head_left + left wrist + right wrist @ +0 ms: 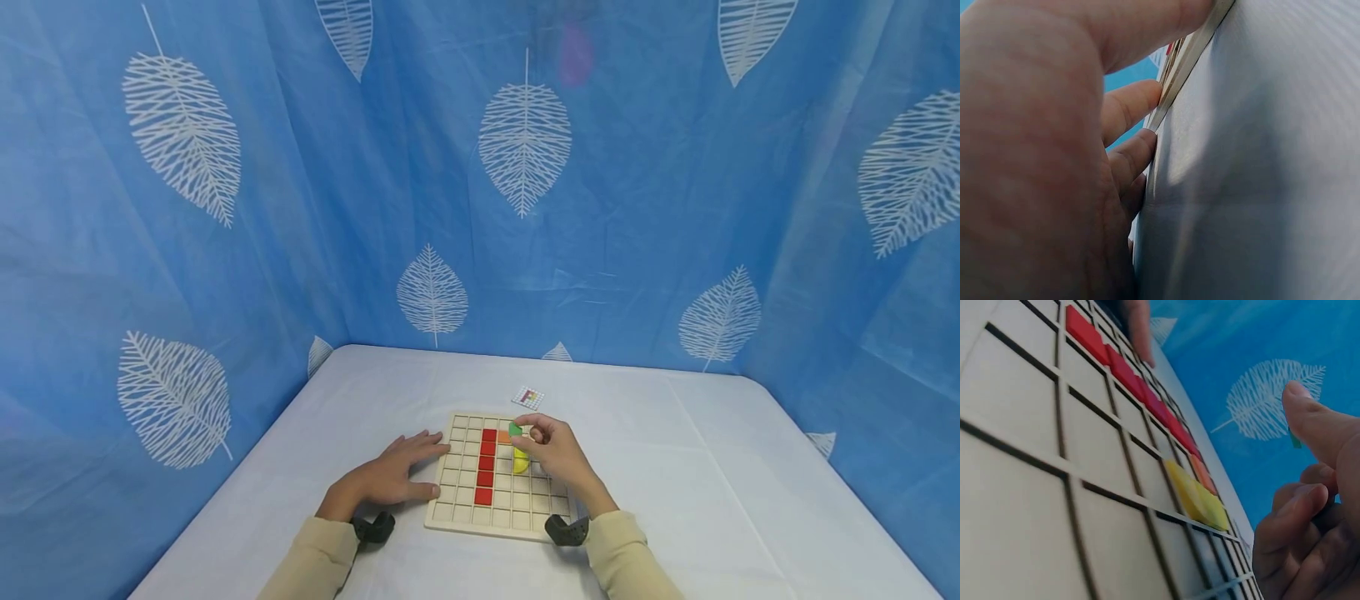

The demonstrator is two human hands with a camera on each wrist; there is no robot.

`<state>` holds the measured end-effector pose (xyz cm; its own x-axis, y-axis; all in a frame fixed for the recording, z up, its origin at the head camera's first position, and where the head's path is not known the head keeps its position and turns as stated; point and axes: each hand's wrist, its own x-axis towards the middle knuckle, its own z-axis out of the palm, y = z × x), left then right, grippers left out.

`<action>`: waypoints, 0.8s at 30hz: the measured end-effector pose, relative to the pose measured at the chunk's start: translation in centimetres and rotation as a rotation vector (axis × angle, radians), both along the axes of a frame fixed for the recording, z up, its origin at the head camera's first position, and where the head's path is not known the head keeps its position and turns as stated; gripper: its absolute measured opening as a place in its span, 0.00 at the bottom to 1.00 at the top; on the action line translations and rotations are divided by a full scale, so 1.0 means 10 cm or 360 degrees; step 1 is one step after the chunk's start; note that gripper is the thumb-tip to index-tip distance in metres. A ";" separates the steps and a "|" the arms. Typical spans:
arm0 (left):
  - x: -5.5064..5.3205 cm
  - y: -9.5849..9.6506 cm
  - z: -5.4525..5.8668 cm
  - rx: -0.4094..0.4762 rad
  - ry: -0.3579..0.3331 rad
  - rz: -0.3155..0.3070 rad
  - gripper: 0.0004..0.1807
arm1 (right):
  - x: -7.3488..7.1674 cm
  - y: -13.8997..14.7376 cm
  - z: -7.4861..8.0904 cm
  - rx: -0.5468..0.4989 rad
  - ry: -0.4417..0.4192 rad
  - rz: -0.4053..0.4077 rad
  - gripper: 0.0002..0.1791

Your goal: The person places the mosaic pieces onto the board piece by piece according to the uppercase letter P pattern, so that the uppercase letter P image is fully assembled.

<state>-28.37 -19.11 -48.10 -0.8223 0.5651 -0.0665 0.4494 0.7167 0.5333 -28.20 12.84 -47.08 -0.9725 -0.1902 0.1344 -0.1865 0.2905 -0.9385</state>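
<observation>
A wooden grid board (457, 516) lies flat on the table. Several red tiles (486, 462) fill a column of its cells, with an orange tile (504, 437) beside the far end. Yellow pieces (521, 464) sit right of that column; in the right wrist view one yellow piece (1186, 489) looks tilted. My right hand (561, 457) pinches a small green tile (515, 429) between thumb and finger above the board's far right part. The thumb hides most of that tile in the right wrist view. My left hand (390, 473), fingers extended, touches the board's left edge.
A small card (528, 397) with a coloured pattern on a grid lies just past the board. White cloth (697, 483) covers the table. Blue curtains (600, 208) with white leaf prints enclose its back and sides. Each wrist wears a black band (373, 528).
</observation>
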 end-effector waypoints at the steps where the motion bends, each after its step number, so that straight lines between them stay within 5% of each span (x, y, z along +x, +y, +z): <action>1: 0.00 0.00 0.00 0.0007 0.0001 0.0001 0.42 | 0.00 -0.03 -0.02 0.0015 -0.0002 -0.0009 0.16; 24: 0.01 -0.01 0.01 0.0024 0.0002 -0.0021 0.41 | 0.07 -0.17 -0.18 0.0322 0.0047 0.0001 0.15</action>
